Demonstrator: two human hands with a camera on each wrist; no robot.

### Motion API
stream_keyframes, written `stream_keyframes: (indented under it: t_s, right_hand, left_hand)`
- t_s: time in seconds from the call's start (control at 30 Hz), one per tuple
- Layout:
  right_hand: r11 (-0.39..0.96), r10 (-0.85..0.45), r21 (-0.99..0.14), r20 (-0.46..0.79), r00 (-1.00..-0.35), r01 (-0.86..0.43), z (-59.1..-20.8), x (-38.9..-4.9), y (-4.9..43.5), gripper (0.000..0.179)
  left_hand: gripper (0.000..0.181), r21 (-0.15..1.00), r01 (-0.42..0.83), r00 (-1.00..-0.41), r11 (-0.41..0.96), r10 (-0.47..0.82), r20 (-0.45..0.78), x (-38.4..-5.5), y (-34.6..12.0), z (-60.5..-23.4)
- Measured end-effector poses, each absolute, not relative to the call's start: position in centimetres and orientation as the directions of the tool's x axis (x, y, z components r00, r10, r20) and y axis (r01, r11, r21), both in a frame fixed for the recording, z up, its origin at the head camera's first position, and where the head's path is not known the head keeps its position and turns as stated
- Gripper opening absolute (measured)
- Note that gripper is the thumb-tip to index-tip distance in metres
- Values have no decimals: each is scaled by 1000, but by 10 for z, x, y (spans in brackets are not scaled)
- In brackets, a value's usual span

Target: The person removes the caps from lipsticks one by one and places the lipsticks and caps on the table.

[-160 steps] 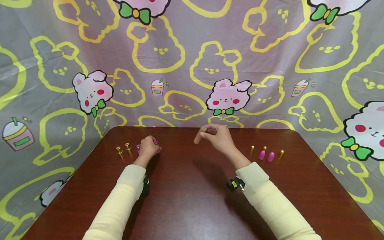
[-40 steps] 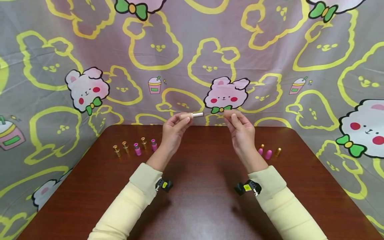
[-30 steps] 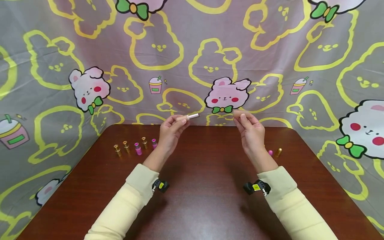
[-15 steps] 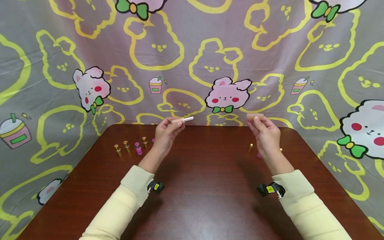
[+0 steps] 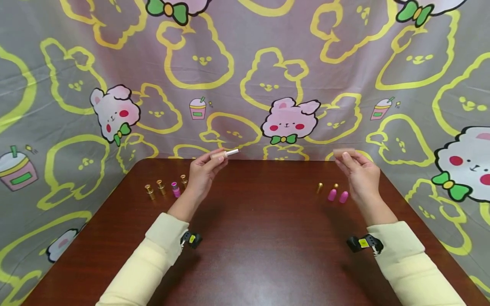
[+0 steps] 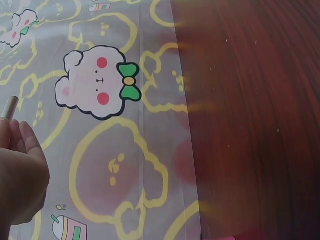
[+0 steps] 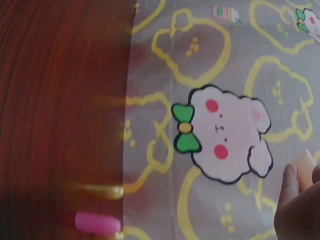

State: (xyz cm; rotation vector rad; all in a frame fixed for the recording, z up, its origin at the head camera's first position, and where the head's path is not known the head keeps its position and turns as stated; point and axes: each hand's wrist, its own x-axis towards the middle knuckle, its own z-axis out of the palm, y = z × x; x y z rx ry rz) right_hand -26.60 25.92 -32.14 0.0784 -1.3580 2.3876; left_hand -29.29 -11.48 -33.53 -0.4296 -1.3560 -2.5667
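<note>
In the head view my left hand (image 5: pixel 201 174) is raised over the back of the table and pinches a beige lipstick tube (image 5: pixel 219 155). Its narrower silvery-white neck points right and slightly upward. The left wrist view catches the neck of that tube (image 6: pixel 10 106) at its left edge, above the curled fingers. Well to the right, my right hand (image 5: pixel 363 174) holds a beige cylindrical cap (image 5: pixel 343 151) between thumb and fingers, lying nearly level. Part of the cap (image 7: pixel 305 167) shows at the right edge of the right wrist view.
Gold lipstick tubes (image 5: pixel 149 192) and a pink one (image 5: pixel 175 189) stand at the table's left. Pink caps (image 5: pixel 343 197) and gold caps (image 5: pixel 319 187) stand at the right, below my right hand. A patterned curtain (image 5: pixel 226 46) surrounds the brown table (image 5: pixel 252 238).
My left hand has come up from the left row with the beige tube. Since then the hands have drawn apart, the right moving farther right with the cap, the left slightly left.
</note>
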Motion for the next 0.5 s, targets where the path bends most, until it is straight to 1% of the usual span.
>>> stream_keyframes:
  t_s: [0.07, 0.13, 0.2, 0.3, 0.4, 0.5]
  right_hand:
    - [-410, 305, -848, 218, -927, -334, -324, -266, 265, 17]
    - [-327, 307, -896, 199, -931, -300, -326, -265, 270, 15]
    - [-214, 311, -943, 182, -933, -255, -327, -264, 275, 16]
    - [20, 314, -984, 174, -933, -176, -330, -262, 281, 23]
    - [239, 312, -966, 175, -934, -101, -333, -260, 288, 35]
    - [432, 298, -901, 182, -937, -38, -337, -259, 294, 45]
  left_hand:
    - [24, 779, 320, -936, -540, -52, 348, -293, -119, -336]
    - [25, 786, 325, -936, -526, -59, 347, -293, -123, -337]
    - [25, 797, 328, -937, -506, -66, 343, -292, -127, -337]
    - [22, 818, 324, -940, -475, -66, 334, -291, -132, -338]
    - [20, 843, 318, -944, -433, -62, 324, -290, -137, -340]
    - [15, 869, 306, -950, -390, -63, 306, -290, -142, -343]
